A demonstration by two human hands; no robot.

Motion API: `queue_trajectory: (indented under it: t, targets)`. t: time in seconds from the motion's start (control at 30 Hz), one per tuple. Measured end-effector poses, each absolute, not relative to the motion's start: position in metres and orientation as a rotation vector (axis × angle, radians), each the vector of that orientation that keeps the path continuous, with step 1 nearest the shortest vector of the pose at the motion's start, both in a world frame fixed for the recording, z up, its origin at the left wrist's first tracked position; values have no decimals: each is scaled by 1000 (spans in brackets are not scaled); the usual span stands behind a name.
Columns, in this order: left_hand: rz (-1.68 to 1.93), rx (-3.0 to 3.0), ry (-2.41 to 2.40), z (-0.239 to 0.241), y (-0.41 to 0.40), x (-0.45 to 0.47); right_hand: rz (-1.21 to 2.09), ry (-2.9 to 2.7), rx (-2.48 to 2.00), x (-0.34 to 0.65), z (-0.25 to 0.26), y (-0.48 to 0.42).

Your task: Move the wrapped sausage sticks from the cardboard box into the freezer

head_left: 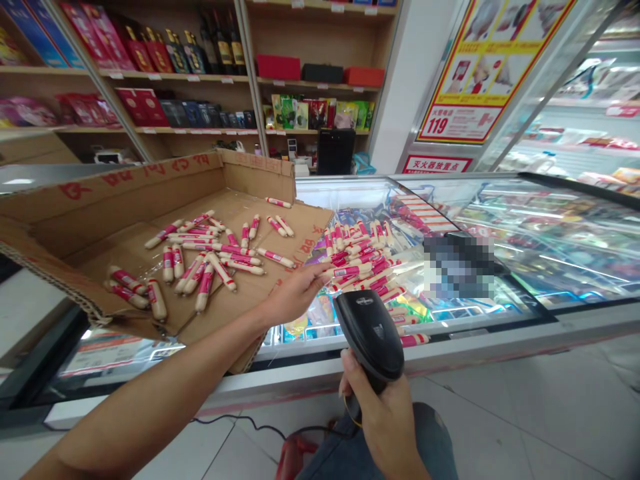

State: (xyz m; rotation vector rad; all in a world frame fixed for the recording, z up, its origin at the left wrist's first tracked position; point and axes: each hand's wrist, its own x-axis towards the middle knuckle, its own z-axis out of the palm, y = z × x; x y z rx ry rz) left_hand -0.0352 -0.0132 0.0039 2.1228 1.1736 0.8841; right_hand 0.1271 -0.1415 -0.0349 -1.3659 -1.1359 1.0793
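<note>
The left hand [295, 293] is pinching the near end of one sausage [350, 272], it seems — the fingertips are almost meeting, but they are small and hard to see. That sausage is lying at the near edge of the pile [361, 248], so its end is probably easy to grab. The right hand [377, 400] is curling tightly round the handle of the scanner [370, 333], maybe to keep it steady and facing the sausage. Its front is turning away, so I cannot tell if a light is shining, and its head is hiding part of the pile. The box [170, 183] is resting on the freezer [480, 357], its flat side facing the pile — likely to keep more sausages [205, 288] close. Its left end is running out of view. Packs [417, 310] are showing under the pile, perhaps through glass. A blocky patch [460, 267] is hiding something, and the cord [255, 423] is dropping below.
</note>
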Motion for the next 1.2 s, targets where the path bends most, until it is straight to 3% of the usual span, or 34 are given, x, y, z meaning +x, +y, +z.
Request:
queue_trajectory:
  t: [1.2]
  targets:
    - [925, 2238, 1209, -4, -8, -37, 1152, -1011, -1253, 141, -26, -144]
